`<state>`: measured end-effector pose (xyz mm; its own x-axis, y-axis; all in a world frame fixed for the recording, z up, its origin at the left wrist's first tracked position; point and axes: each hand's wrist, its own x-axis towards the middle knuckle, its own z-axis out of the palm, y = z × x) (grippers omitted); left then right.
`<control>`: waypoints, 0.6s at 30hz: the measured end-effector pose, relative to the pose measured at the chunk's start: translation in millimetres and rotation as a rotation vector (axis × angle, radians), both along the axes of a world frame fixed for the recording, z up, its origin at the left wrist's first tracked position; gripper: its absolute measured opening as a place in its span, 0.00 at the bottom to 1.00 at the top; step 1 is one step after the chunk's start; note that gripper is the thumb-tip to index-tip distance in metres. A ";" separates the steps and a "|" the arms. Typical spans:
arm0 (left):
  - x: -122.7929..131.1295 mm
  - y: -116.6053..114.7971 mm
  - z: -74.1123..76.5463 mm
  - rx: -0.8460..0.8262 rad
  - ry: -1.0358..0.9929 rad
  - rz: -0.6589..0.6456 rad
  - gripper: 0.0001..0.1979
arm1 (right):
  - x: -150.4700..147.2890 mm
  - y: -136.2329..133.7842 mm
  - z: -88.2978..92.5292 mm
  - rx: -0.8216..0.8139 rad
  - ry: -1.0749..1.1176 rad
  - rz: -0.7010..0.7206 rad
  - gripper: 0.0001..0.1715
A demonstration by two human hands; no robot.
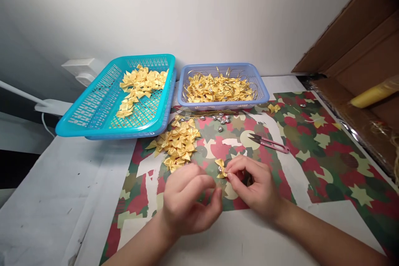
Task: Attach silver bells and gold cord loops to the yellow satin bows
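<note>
My right hand (pixel 254 185) pinches a small yellow ribbon bow (pixel 220 168) with a silver bell on it, just above the patterned mat (pixel 314 153). My left hand (pixel 188 203) is curled beside it, fingers bent and close together; what they hold is hidden. A loose pile of yellow bows (pixel 177 141) lies just beyond my left hand. Several silver bells (pixel 221 119) are scattered farther back.
A turquoise basket (pixel 93 112) with bows sits back left. A blue basket (pixel 260 81) holds finished bows with gold cords. Pink thread snips (pixel 269 143) lie on the mat to the right. A cardboard box (pixel 358 50) and a yellow roll (pixel 374 93) stand at the right edge.
</note>
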<state>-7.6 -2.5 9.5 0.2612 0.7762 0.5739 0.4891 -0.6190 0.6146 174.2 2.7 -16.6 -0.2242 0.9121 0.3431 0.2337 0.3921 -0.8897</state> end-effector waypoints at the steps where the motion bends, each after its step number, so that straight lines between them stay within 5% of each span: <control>1: 1.6 -0.8 -1.2 -0.021 0.029 -0.017 0.09 | 0.1 0.1 0.0 -0.006 -0.003 -0.001 0.09; 5: 9.3 3.4 -3.9 -0.404 0.001 -0.023 0.04 | 0.6 1.6 0.0 0.030 0.004 0.020 0.09; 9: 14.3 9.3 -4.9 -0.795 -0.168 -0.188 0.07 | 1.7 2.9 -0.7 0.139 0.009 0.058 0.09; 18: 12.6 15.5 -8.2 -1.271 -0.611 -0.355 0.20 | 2.8 3.1 1.3 0.249 0.017 0.006 0.11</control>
